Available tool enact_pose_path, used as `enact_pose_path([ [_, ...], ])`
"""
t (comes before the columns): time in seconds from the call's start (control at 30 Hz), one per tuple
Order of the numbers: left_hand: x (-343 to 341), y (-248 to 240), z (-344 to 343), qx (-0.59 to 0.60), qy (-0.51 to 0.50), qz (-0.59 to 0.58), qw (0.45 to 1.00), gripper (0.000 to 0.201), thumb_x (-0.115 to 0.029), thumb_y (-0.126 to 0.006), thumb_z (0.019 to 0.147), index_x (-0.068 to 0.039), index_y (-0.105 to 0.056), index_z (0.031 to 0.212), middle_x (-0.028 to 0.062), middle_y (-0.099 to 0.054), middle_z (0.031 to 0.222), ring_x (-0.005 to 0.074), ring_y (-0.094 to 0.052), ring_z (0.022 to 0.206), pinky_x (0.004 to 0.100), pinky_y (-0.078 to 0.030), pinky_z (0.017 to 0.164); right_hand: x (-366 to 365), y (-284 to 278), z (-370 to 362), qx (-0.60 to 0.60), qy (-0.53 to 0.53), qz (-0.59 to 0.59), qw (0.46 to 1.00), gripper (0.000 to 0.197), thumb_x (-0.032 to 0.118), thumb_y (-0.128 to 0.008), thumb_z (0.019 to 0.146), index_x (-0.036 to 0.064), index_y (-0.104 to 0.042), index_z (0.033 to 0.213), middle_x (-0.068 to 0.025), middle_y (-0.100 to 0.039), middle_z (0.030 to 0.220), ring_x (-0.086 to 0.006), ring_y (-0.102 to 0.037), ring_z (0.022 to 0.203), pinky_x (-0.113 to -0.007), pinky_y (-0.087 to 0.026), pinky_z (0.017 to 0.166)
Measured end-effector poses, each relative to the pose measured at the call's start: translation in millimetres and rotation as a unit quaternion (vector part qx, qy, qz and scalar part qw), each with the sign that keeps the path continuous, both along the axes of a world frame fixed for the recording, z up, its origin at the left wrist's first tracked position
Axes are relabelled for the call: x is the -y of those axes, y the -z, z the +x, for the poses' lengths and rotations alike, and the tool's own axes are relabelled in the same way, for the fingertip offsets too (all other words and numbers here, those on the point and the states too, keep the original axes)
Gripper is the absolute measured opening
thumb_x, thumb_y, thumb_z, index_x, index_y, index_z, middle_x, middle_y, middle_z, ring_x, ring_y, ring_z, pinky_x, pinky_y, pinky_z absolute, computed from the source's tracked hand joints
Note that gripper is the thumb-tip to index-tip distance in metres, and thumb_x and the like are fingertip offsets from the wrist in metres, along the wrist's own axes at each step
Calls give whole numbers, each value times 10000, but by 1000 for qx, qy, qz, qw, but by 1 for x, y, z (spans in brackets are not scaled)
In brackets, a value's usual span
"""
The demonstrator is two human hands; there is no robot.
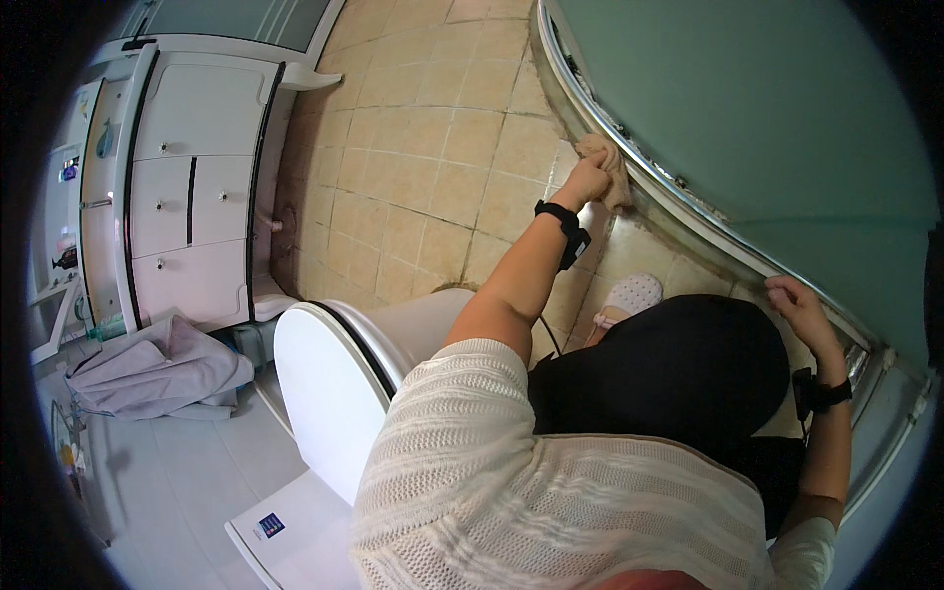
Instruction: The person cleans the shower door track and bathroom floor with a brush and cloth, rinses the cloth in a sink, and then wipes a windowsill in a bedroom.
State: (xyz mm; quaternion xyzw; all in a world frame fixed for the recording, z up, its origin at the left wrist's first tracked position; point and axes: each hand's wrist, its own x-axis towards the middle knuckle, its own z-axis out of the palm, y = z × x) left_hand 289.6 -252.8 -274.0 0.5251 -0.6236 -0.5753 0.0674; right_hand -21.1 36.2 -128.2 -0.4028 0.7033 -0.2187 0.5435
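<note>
at the upper centre of the frame, right of the middle, a tan cloth [615, 177] lay bunched against the pale curved sill [690, 222], below the chrome rail [600, 116]. your left hand [588, 180] had its fingers closed on it, pinching the folds. your right hand [806, 313], at the right of the frame, was loosely curled with its fingertips at the rail; whether it gripped, i could not tell. the work looked to be partway along: the cloth was on the edge, yet dark marks lined the sill's foot toward the lower right, so that stretch seemed left to do. what was already wiped did not show. farther out, the green panel [806, 128] filled the upper right, and grimy joints crossed the floor tiles [413, 147] at upper centre.
</note>
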Motion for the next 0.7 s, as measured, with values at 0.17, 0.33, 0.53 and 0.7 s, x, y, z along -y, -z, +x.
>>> enact_pose_path([
  [0.17,65,28,78,-91,-234,-203,946,341,53,-427,809,-76,-489,1118,49,-565,830,166,-571,760,286,-477,592,21,10,21,5,-61,-37,997,273,206,-530,914,18,-575,1106,-17,-593,922,-99,-534,820,-239,-437,737],
  [0.33,66,-10,2,-80,-166,-20,983,207,20,-454,806,-69,-454,992,77,-543,840,207,-562,749,310,-463,602,12,-3,14,122,215,83,966,340,208,-527,908,44,-511,1205,-66,-615,974,-110,-568,818,-272,-468,702],
  [0.53,17,13,-2,16,-139,-195,971,201,-67,-493,821,-24,-471,1016,209,-584,916,340,-572,888,363,-444,786,34,17,29,287,360,59,886,304,220,-510,914,43,-509,1162,-91,-628,994,-156,-609,840,-279,-505,697],
  [0.7,-44,28,-29,-7,-160,-144,977,326,-51,-512,808,-37,-436,1125,193,-593,965,345,-579,915,372,-451,799,28,20,25,304,335,51,891,263,208,-503,919,44,-530,1122,-72,-642,941,-132,-615,796,-251,-509,667],
])
